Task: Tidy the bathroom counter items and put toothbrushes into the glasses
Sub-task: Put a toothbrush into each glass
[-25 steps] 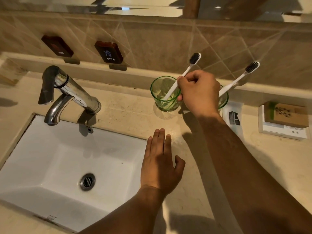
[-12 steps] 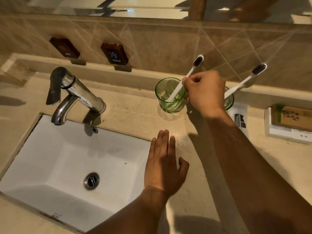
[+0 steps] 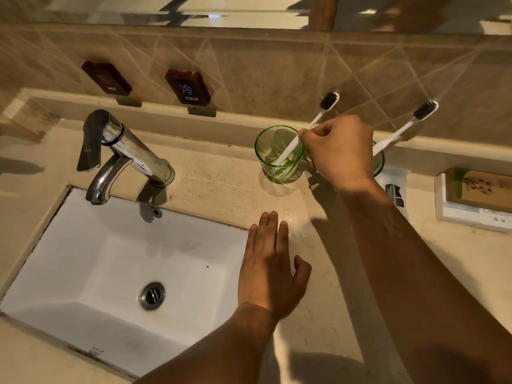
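A green glass (image 3: 274, 162) stands on the beige counter behind the sink. A white toothbrush with black bristles (image 3: 324, 109) leans in it, and my right hand (image 3: 340, 153) pinches its handle just above the rim. A second green glass (image 3: 379, 162) is mostly hidden behind that hand; another white toothbrush (image 3: 410, 123) leans out of it to the right. My left hand (image 3: 270, 270) lies flat on the counter at the sink's right edge, fingers spread, holding nothing.
A white sink (image 3: 119, 270) with a chrome faucet (image 3: 119, 153) fills the left. Hot and cold signs (image 3: 188, 87) hang on the tiled wall. A white packet (image 3: 396, 192) and a boxed soap on a white tray (image 3: 476, 198) lie at the right.
The view has shifted slightly. My right hand stays pinched on the toothbrush in the left glass; my left hand stays flat on the counter.
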The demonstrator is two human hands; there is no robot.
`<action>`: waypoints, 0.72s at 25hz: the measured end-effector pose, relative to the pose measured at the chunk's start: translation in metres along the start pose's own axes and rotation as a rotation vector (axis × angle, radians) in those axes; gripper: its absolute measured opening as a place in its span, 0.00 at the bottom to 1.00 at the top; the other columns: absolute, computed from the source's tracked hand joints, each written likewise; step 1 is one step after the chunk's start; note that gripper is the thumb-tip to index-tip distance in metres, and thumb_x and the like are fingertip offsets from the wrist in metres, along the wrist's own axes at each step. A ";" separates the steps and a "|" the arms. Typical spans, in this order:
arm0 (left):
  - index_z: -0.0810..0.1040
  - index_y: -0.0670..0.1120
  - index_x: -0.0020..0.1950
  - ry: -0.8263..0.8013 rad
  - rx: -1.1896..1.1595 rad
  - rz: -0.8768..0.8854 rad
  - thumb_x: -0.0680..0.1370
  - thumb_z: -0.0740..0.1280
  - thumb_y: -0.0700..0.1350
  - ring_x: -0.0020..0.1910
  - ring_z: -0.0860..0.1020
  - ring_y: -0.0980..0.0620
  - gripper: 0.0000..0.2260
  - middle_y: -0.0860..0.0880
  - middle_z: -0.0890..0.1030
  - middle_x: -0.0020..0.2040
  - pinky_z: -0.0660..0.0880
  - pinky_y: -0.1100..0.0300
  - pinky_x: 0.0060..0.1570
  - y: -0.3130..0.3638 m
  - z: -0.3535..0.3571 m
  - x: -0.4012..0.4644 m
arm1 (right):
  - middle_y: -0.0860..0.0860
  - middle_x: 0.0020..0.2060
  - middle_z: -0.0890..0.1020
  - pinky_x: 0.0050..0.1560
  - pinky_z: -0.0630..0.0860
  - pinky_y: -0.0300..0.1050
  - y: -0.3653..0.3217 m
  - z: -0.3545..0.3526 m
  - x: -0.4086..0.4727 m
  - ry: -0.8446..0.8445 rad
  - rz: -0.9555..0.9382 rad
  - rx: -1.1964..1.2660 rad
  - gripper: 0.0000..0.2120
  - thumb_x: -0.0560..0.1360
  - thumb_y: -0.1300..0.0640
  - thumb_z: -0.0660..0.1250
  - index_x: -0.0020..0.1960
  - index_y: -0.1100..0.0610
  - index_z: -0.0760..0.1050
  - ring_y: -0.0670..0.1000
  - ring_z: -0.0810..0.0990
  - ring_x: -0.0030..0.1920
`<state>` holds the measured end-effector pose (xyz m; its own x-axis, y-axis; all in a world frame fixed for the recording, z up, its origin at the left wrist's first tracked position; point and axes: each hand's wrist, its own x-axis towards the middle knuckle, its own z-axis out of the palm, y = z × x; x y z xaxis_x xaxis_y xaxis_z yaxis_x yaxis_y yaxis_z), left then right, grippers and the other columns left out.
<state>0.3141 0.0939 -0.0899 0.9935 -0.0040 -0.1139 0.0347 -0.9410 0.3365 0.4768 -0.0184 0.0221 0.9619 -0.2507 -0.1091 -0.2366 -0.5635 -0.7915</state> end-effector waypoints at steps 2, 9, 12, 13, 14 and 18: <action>0.58 0.49 0.81 0.007 0.000 0.001 0.78 0.56 0.58 0.82 0.50 0.51 0.32 0.48 0.56 0.83 0.48 0.54 0.80 0.001 0.000 0.000 | 0.49 0.27 0.82 0.41 0.81 0.46 0.002 -0.002 -0.004 0.007 0.003 0.010 0.15 0.76 0.48 0.70 0.35 0.55 0.84 0.49 0.82 0.30; 0.62 0.46 0.80 0.026 0.031 0.016 0.78 0.55 0.56 0.82 0.52 0.48 0.31 0.45 0.59 0.82 0.52 0.51 0.80 0.000 0.002 -0.001 | 0.46 0.29 0.81 0.39 0.75 0.43 0.020 -0.015 -0.034 0.169 -0.195 0.012 0.13 0.78 0.52 0.65 0.38 0.54 0.83 0.47 0.77 0.31; 0.61 0.45 0.80 0.026 0.041 0.022 0.78 0.55 0.56 0.82 0.52 0.48 0.31 0.45 0.58 0.82 0.48 0.53 0.80 0.002 0.001 0.000 | 0.46 0.38 0.81 0.42 0.74 0.31 0.047 -0.014 -0.095 0.290 -0.346 0.055 0.07 0.79 0.58 0.66 0.47 0.53 0.82 0.44 0.77 0.36; 0.61 0.45 0.80 0.027 0.045 0.027 0.78 0.56 0.55 0.82 0.51 0.48 0.31 0.44 0.58 0.82 0.47 0.53 0.80 0.002 0.001 0.000 | 0.45 0.41 0.81 0.44 0.74 0.29 0.062 -0.011 -0.115 0.227 -0.283 0.080 0.05 0.79 0.58 0.66 0.50 0.50 0.81 0.42 0.78 0.39; 0.61 0.44 0.80 0.027 0.049 0.033 0.78 0.56 0.55 0.82 0.51 0.48 0.31 0.43 0.59 0.82 0.48 0.52 0.80 0.001 0.001 0.000 | 0.45 0.45 0.82 0.47 0.76 0.29 0.078 -0.008 -0.134 0.150 -0.197 0.097 0.06 0.79 0.57 0.66 0.53 0.50 0.80 0.41 0.79 0.43; 0.62 0.42 0.79 0.033 0.051 0.049 0.79 0.58 0.54 0.82 0.52 0.46 0.31 0.42 0.59 0.81 0.52 0.48 0.80 -0.001 0.002 -0.002 | 0.46 0.56 0.81 0.57 0.74 0.34 0.137 -0.009 -0.190 0.035 -0.069 -0.002 0.12 0.80 0.55 0.64 0.62 0.50 0.77 0.42 0.79 0.54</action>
<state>0.3113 0.0938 -0.0922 0.9969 -0.0406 -0.0673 -0.0191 -0.9559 0.2930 0.2609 -0.0550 -0.0605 0.9706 -0.2383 -0.0334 -0.1702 -0.5817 -0.7954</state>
